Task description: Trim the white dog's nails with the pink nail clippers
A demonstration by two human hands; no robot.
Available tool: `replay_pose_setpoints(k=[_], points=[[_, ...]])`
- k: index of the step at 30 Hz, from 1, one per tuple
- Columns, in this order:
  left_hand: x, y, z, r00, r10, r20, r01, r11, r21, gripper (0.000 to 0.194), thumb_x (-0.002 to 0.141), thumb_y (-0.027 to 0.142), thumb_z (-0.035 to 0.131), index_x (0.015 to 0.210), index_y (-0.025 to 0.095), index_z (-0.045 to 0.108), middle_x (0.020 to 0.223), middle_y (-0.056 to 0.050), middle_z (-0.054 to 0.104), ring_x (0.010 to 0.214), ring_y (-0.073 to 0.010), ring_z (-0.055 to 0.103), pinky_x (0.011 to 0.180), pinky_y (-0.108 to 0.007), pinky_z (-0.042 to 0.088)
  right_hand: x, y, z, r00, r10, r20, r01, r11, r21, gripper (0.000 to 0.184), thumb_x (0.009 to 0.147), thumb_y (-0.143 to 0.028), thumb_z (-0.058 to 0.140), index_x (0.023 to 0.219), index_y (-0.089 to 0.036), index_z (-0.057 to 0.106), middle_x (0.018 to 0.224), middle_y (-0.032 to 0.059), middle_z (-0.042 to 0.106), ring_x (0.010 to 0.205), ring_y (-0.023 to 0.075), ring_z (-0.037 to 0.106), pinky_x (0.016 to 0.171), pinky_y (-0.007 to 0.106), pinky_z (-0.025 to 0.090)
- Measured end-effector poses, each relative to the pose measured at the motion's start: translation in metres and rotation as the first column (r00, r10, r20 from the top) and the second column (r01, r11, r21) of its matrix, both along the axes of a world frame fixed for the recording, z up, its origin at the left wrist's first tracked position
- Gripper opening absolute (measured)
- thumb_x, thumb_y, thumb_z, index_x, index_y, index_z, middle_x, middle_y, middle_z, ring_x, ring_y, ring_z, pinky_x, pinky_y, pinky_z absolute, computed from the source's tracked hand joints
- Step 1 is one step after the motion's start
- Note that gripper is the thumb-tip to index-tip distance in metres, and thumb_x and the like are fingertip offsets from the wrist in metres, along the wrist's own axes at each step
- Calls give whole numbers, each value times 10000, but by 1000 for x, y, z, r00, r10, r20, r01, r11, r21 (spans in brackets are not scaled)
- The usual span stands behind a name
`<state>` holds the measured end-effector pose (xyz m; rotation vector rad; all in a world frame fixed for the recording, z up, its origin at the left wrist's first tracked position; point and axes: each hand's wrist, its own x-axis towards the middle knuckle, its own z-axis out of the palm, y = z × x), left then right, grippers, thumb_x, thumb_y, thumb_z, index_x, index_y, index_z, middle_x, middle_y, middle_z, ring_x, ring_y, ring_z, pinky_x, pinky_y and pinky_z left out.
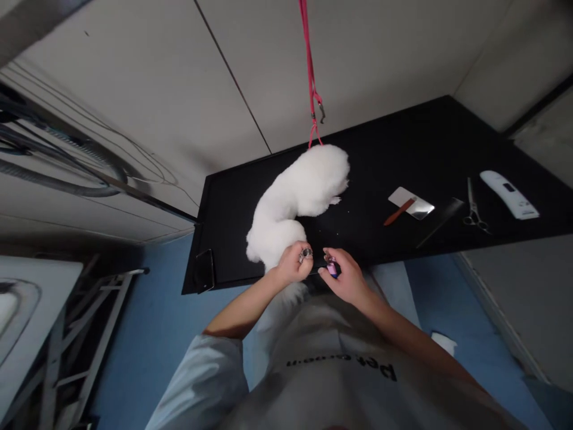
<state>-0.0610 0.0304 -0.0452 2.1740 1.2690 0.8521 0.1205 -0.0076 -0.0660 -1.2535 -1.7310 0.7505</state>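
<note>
A fluffy white dog (273, 221) is on the black grooming table (242, 191), its body curved and its head end toward the far side. My left hand (293, 263) is closed around one of its paws (305, 254), with the dark pads turned up. Just to the right, my right hand (347, 278) grips small nail clippers (332, 267) with pink and blue handles. A narrow gap separates the clippers from the paw. The dog's tail fur hangs over the near edge below my left wrist.
A pink leash (308, 65) runs up from the dog's neck. On the table's right lie a white-and-silver card-like piece (423, 208), a brown-handled tool (398, 212), a comb (441, 222), scissors (473, 209) and a white clipper (509, 194). A wall borders the far edge.
</note>
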Motion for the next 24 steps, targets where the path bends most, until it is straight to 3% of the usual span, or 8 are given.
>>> replay_pose_setpoints(k=[9, 24], points=[[2, -21, -21, 981, 57, 185, -81, 989, 125, 131, 860, 252, 419, 819, 166, 509, 597, 19, 554, 466, -69, 459, 472, -186, 374, 5, 2, -5, 948, -88, 306, 10, 969, 248, 344, 822, -279, 547, 1153, -191, 586, 918, 62, 650, 836, 198, 566, 788, 339, 422], [14, -19, -22, 969, 125, 211, -175, 956, 236, 480, 933, 502, 273, 726, 151, 526, 553, -5, 537, 461, -84, 477, 454, -197, 371, 1, -3, 5, 912, -55, 407, -82, 947, 311, 352, 855, -284, 510, 1194, -212, 571, 900, 38, 642, 808, 179, 510, 741, 336, 333]])
